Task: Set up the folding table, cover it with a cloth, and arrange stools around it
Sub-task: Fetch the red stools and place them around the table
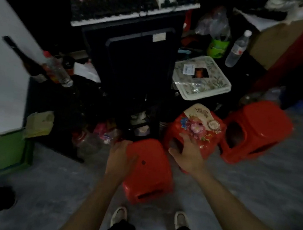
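Three red plastic stools stand on the grey floor. My left hand grips the top left edge of the nearest plain red stool, thumb lying on its seat. Fingers spread, my right hand touches the near side of the flower-printed stool. The third red stool stands to the right, untouched. A black folded table stands upright behind the stools. A packaged floral cloth lies to its right.
Clutter surrounds the table: bottles at the left, a water bottle and green container at the back right, a green box at the left, a keyboard on top. My shoes are below.
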Available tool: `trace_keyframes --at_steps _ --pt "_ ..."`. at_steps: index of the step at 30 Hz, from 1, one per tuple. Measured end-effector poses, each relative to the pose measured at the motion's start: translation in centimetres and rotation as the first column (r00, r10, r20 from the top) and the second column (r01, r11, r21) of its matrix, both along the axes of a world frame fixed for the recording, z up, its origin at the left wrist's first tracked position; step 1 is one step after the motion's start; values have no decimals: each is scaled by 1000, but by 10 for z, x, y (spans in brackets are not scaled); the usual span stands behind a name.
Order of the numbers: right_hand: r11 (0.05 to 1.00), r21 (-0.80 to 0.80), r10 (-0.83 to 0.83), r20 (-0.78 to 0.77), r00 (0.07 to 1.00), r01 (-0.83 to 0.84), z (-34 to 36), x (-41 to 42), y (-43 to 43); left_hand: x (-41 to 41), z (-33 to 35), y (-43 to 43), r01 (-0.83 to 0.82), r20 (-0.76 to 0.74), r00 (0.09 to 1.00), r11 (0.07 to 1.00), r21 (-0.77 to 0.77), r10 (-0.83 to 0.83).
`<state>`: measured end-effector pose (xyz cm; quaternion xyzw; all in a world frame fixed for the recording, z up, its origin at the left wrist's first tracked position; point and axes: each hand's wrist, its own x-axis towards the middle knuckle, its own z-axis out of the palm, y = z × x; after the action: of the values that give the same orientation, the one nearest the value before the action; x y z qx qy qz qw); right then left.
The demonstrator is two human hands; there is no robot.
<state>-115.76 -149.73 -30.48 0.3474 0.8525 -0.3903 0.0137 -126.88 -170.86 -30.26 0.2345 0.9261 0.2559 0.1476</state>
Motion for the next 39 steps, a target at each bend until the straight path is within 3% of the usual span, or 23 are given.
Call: trace_keyframes --at_steps 4,10,16,21,23,25,27,30,39 --pt "975 18 -220 -62 973 222 -13 -2 -42 -43 -37 0 128 92 987 989 68 -134" --pt "961 -11 -274 81 958 276 -76 3 -100 -80 -100 -8 176 231 957 984 19 -176" --pt "952 -28 -297 144 944 304 -173 -10 -95 -104 -206 -14 215 350 922 971 -100 -168" --pt "930 -21 -356 205 912 367 -256 -20 -72 -124 -290 -5 240 344 914 970 -27 -216" --pt "914 -35 -386 236 892 405 -287 -26 -64 -140 -318 0 280 237 938 956 -84 -254" --pt "908 -57 -379 309 872 415 -315 -35 -61 -157 -339 2 263 234 947 950 -169 -221" --pt "907 -107 -339 390 856 408 -338 -43 -61 -169 -356 3 268 350 916 947 -176 -195" --pt "887 -127 -359 416 835 445 -358 -46 -64 -180 -369 4 238 549 818 970 -52 -171" --pt "850 -39 -475 376 795 526 -366 -47 -73 -180 -372 15 207 527 838 976 -70 -140"
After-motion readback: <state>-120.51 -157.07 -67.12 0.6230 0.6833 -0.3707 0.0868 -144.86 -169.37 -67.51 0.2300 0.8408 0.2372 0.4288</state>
